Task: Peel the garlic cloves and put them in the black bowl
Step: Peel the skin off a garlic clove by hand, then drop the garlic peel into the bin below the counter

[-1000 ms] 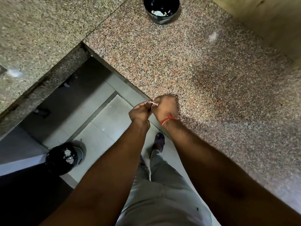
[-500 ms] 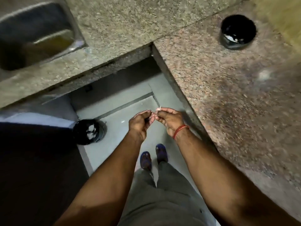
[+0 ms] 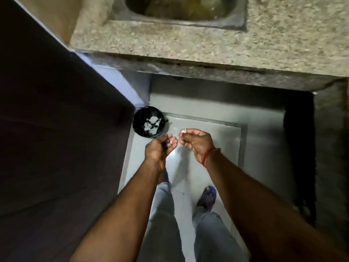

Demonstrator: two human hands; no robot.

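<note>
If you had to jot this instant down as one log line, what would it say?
left hand: holds small pale piece | right hand: pinches pale scrap | black bin: on floor, white scraps inside | black bowl: not in view

Both forearms are bare, no sleeves in sight. A red thread band [image 3: 209,155] circles the wrist just behind the right hand [image 3: 197,143]. Below the hands: light grey-blue trousers [image 3: 211,235] and blue shoes [image 3: 207,197].
</note>
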